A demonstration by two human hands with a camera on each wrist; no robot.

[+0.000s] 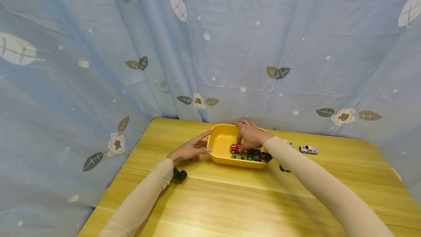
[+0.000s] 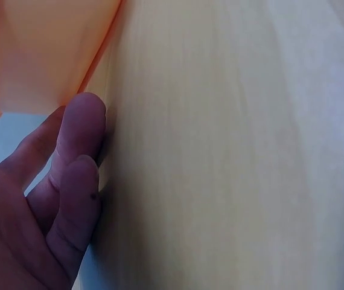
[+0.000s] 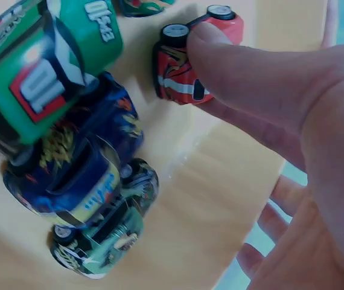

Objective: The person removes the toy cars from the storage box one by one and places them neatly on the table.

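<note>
A yellow plastic bin (image 1: pixel 219 145) stands near the back of the table. At its left end my left hand (image 1: pixel 189 150) touches the rim and side with spread, fairly straight fingers. Over the bin, my right hand (image 1: pixel 250 136) pinches a red toy car (image 1: pixel 234 148) between thumb and fingers. The right wrist view shows that car with its wheels toward the camera. Beside it in the bin are a bright green toy car (image 3: pixel 33 78), a dark blue toy car (image 3: pixel 81 163) and a dark green patterned toy car (image 3: pixel 102 241).
Right of the bin, a pale pink toy car (image 1: pixel 308 150) lies on the wooden table (image 1: pixel 210 200). A dark toy car (image 1: pixel 284 168) is partly hidden by the right sleeve, and another shows behind it. A blue patterned curtain (image 1: pixel 236 46) hangs along the back and left.
</note>
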